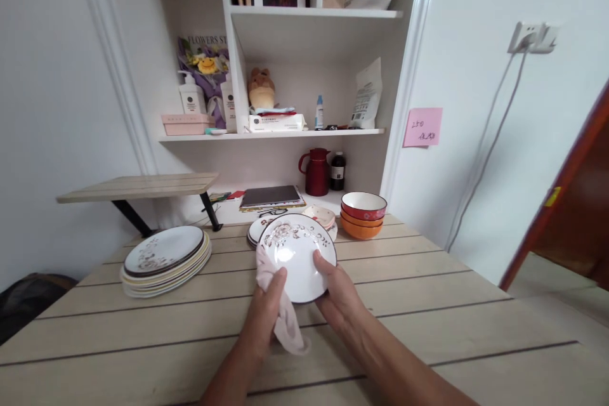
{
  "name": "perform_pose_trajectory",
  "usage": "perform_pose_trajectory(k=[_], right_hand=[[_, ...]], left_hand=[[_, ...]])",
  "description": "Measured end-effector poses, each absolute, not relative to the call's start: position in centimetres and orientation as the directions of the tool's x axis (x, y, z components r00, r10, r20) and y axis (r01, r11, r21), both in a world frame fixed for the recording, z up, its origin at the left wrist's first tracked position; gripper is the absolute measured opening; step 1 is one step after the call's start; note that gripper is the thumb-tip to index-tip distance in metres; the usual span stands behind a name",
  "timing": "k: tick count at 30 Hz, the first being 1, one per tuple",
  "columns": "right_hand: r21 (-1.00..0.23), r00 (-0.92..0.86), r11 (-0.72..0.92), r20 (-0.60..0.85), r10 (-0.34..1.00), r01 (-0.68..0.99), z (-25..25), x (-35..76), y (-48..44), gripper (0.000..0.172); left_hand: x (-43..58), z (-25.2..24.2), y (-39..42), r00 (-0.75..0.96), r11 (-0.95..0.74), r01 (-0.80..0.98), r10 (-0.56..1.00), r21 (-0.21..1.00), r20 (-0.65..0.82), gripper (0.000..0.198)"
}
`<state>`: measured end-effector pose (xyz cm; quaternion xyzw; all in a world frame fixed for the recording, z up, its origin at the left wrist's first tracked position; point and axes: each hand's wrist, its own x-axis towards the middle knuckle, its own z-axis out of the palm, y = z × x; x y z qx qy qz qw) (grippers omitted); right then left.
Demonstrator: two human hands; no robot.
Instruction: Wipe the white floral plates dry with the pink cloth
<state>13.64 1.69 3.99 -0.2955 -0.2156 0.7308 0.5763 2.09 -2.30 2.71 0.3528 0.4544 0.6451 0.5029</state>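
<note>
A white plate (301, 266) with a dark rim and brown flower print is held up over the table, tilted toward me. My right hand (335, 288) grips its right edge, thumb on the face and fingers beneath. At the lower left edge, my left hand (266, 307) is closed on a pale pink cloth (288, 323), which wraps the plate's left rim and hangs down below. Behind the held plate sit a partly hidden smaller stack of plates (257, 228) and some pinkish dishes (320, 216).
A stack of large plates (166, 260) stands at left, beside a small raised wooden shelf (143, 185) on black legs. Red and orange bowls (362, 222) are stacked at right. Farther back are a dark laptop-like slab (271, 195), a red jug (316, 172) and a dark bottle (337, 171).
</note>
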Motion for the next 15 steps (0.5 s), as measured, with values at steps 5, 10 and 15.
perform_pose_trajectory(k=[5, 10, 15], right_hand=[[-0.631, -0.180, -0.262, -0.192, 0.965, -0.730, 4.0, 13.2, 1.2, 0.041], [-0.696, -0.350, -0.317, -0.101, 0.931, -0.644, 5.2, 14.4, 1.1, 0.051], [-0.754, -0.387, -0.292, -0.055, 0.921, -0.588, 6.7, 16.3, 1.4, 0.060]], left_hand=[[2.9, 2.0, -2.3, -0.337, -0.170, -0.251, 0.938, 0.953, 0.079, 0.056], [1.6, 3.0, -2.4, -0.373, -0.254, -0.314, 0.919, 0.915, 0.127, 0.063], [0.0, 4.0, -3.0, -0.257, -0.194, -0.309, 0.960, 0.931, 0.115, 0.070]])
